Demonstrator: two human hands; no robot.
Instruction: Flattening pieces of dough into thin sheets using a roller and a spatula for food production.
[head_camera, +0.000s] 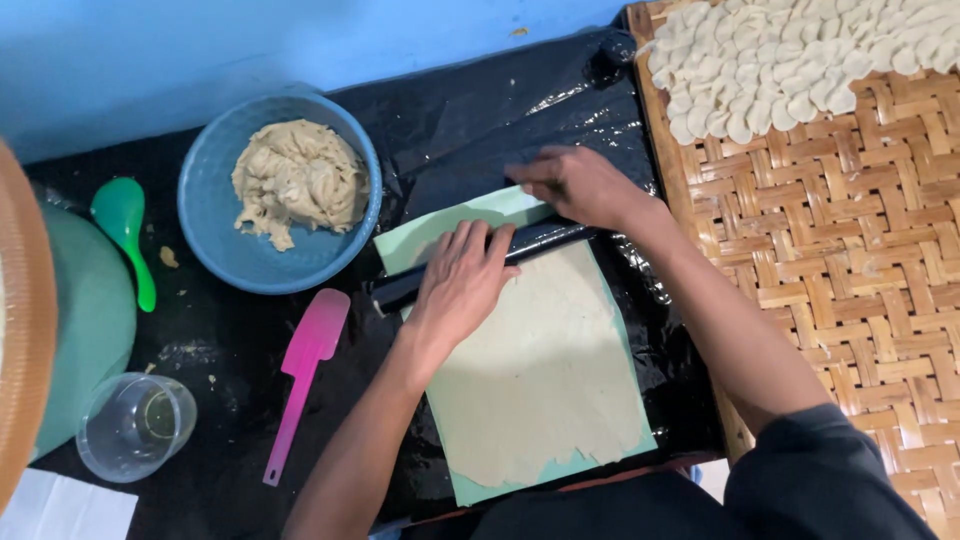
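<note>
A thin sheet of pale dough (545, 375) lies flat on a light green board (470, 222). A black rolling pin (470, 265) lies across the far end of the sheet. My left hand (458, 285) presses flat on the pin's left part, fingers spread. My right hand (580, 185) rests on the pin's right end, fingers curled over it. A blue bowl (215, 240) with a lump of dough (298, 180) stands to the left.
A pink spatula (305, 375), a green spoon (125, 230) and a clear plastic cup (130, 425) lie on the black plastic sheet (480, 110). A woven bamboo tray (860, 240) at right carries several small cut dough pieces (790, 60). A green container (85, 320) stands at left.
</note>
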